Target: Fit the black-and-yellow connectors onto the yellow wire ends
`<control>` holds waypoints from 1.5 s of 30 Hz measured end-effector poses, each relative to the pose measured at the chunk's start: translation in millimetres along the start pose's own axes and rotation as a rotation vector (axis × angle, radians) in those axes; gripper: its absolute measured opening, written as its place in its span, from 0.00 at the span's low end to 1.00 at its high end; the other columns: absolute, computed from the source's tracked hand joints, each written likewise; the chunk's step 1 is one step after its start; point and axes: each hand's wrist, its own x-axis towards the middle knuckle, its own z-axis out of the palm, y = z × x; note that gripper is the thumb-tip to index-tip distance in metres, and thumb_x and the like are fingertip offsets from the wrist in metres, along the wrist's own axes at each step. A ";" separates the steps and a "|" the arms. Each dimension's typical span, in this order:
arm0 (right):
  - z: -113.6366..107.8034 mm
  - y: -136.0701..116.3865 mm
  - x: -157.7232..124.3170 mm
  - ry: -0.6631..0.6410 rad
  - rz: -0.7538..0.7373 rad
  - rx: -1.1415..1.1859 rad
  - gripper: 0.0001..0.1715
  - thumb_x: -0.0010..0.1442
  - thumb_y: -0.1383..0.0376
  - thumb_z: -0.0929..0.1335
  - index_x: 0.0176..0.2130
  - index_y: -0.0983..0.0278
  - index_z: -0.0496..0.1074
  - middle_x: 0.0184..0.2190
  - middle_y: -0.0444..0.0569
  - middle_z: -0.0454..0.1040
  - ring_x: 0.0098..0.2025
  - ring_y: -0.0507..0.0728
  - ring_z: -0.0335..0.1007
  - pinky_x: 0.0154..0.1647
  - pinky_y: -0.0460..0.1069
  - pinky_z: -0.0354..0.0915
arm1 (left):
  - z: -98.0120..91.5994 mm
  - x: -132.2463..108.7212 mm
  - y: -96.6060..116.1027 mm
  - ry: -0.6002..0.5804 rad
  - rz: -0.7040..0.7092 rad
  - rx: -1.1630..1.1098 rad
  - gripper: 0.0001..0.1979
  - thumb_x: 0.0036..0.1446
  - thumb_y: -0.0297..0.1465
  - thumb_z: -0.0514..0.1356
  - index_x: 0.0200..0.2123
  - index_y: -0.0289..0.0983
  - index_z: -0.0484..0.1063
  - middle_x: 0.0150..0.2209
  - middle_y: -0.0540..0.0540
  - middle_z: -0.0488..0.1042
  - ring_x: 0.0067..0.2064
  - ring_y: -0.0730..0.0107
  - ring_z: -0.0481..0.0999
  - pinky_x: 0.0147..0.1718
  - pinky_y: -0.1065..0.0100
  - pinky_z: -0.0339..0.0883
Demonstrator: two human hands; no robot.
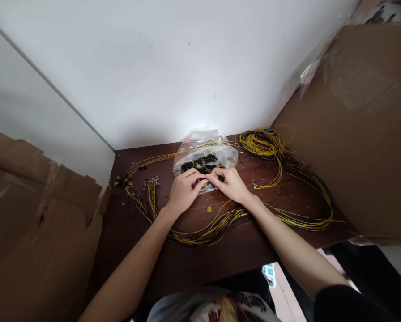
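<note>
My left hand [186, 190] and my right hand [231, 184] meet fingertip to fingertip over the front of a clear plastic bag [205, 139]. Both are closed in a pinch; whatever lies between the fingertips is too small to make out. Small black pieces [207, 159], with some yellow ones among them, fill the bag. A single yellow piece [209, 209] lies on the table just below the hands. Yellow and black wires [200, 236] run in a long bundle below both wrists, curving up at the left to ends with small pale tips [152, 181].
A coil of yellow wire [262, 144] sits at the back right of the brown table [200, 264]. More wires [326, 201] bend along the right side. Cardboard [42, 223] stands at left, a large carton [371, 134] at right, a white wall [187, 67] behind.
</note>
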 end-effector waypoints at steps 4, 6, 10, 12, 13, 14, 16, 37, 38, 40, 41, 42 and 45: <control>0.8 -0.6 0.2 0.003 0.001 -0.008 0.23 0.61 0.53 0.61 0.21 0.65 0.63 0.17 0.42 0.64 0.21 0.49 0.57 0.28 0.44 0.54 | -0.3 0.5 0.0 -0.006 0.002 -0.001 0.07 0.57 0.30 0.57 0.35 0.36 0.74 0.31 0.47 0.72 0.27 0.74 0.67 0.27 0.72 0.60; 1.0 -0.9 0.2 0.012 0.002 -0.008 0.24 0.61 0.54 0.60 0.20 0.65 0.63 0.16 0.42 0.63 0.21 0.49 0.57 0.27 0.45 0.54 | -0.2 0.7 0.1 -0.009 0.002 -0.004 0.07 0.57 0.30 0.57 0.35 0.36 0.74 0.32 0.47 0.72 0.28 0.74 0.67 0.27 0.72 0.60; 0.4 -1.3 0.0 0.046 0.007 -0.011 0.24 0.61 0.55 0.61 0.20 0.65 0.62 0.16 0.42 0.63 0.21 0.49 0.56 0.26 0.45 0.53 | 0.3 0.6 -0.1 -0.010 -0.002 -0.015 0.07 0.57 0.31 0.58 0.35 0.36 0.75 0.32 0.47 0.72 0.28 0.74 0.68 0.27 0.72 0.60; -0.7 -1.3 -0.1 0.070 0.013 -0.010 0.23 0.61 0.56 0.61 0.20 0.65 0.63 0.16 0.42 0.64 0.21 0.49 0.56 0.26 0.45 0.53 | 0.2 0.6 -0.1 -0.014 -0.006 -0.016 0.07 0.57 0.30 0.58 0.36 0.36 0.75 0.33 0.47 0.72 0.28 0.74 0.68 0.28 0.72 0.60; -1.3 -1.3 -0.1 0.085 0.018 -0.006 0.23 0.61 0.56 0.61 0.20 0.65 0.63 0.16 0.42 0.64 0.21 0.48 0.56 0.26 0.45 0.53 | 0.0 0.6 -0.1 -0.017 -0.007 -0.015 0.07 0.57 0.30 0.58 0.37 0.36 0.75 0.33 0.47 0.72 0.28 0.74 0.68 0.28 0.72 0.60; -1.9 -1.1 -0.1 0.102 0.024 0.000 0.23 0.61 0.56 0.61 0.20 0.65 0.63 0.16 0.42 0.64 0.20 0.48 0.56 0.26 0.45 0.52 | -0.2 0.6 0.0 -0.021 -0.008 -0.014 0.07 0.57 0.30 0.58 0.37 0.36 0.75 0.33 0.47 0.72 0.28 0.74 0.68 0.28 0.72 0.60; -3.0 -0.6 0.1 0.142 0.038 0.014 0.23 0.61 0.57 0.61 0.20 0.65 0.63 0.16 0.42 0.64 0.20 0.48 0.56 0.25 0.45 0.52 | -0.7 0.5 0.2 -0.024 -0.006 -0.012 0.07 0.57 0.30 0.58 0.37 0.36 0.75 0.32 0.47 0.72 0.28 0.74 0.67 0.28 0.72 0.60; -2.1 -0.2 0.4 0.181 0.065 0.059 0.20 0.60 0.57 0.62 0.23 0.66 0.66 0.16 0.41 0.63 0.19 0.48 0.56 0.24 0.44 0.53 | -0.5 0.3 0.6 -0.023 -0.011 -0.004 0.07 0.56 0.29 0.59 0.37 0.36 0.75 0.31 0.48 0.72 0.27 0.75 0.66 0.28 0.72 0.59; -1.9 -0.3 0.3 0.173 0.065 0.055 0.20 0.60 0.57 0.62 0.24 0.66 0.67 0.16 0.42 0.64 0.19 0.48 0.56 0.24 0.44 0.53 | -0.5 0.3 0.5 -0.022 -0.010 -0.006 0.07 0.56 0.29 0.59 0.37 0.36 0.75 0.32 0.48 0.72 0.27 0.75 0.66 0.27 0.72 0.60; -1.4 -0.5 0.0 0.158 0.058 0.044 0.20 0.60 0.56 0.61 0.24 0.66 0.67 0.17 0.42 0.64 0.20 0.48 0.56 0.25 0.44 0.53 | -0.6 0.2 0.4 -0.017 -0.009 -0.010 0.07 0.56 0.29 0.59 0.37 0.36 0.75 0.32 0.48 0.72 0.27 0.76 0.66 0.27 0.72 0.60; -1.1 -0.6 -0.1 0.149 0.052 0.036 0.20 0.61 0.56 0.61 0.24 0.66 0.67 0.17 0.42 0.65 0.20 0.47 0.56 0.25 0.44 0.53 | -0.5 0.0 0.3 -0.015 -0.009 -0.010 0.07 0.56 0.29 0.59 0.37 0.36 0.75 0.32 0.48 0.72 0.26 0.76 0.66 0.27 0.72 0.60; -0.7 -0.6 -0.3 0.140 0.047 0.027 0.20 0.61 0.56 0.61 0.23 0.66 0.67 0.17 0.42 0.65 0.20 0.47 0.56 0.25 0.44 0.53 | -0.5 -0.1 0.1 -0.014 -0.010 -0.011 0.07 0.56 0.30 0.59 0.37 0.36 0.75 0.32 0.48 0.72 0.27 0.76 0.66 0.27 0.72 0.60; 0.9 -0.3 -0.7 0.118 0.037 -0.007 0.21 0.61 0.56 0.61 0.24 0.66 0.67 0.18 0.42 0.66 0.20 0.47 0.56 0.25 0.44 0.52 | 0.0 -0.3 -0.3 -0.015 -0.015 -0.010 0.07 0.56 0.30 0.59 0.36 0.36 0.75 0.32 0.48 0.72 0.27 0.75 0.66 0.27 0.72 0.59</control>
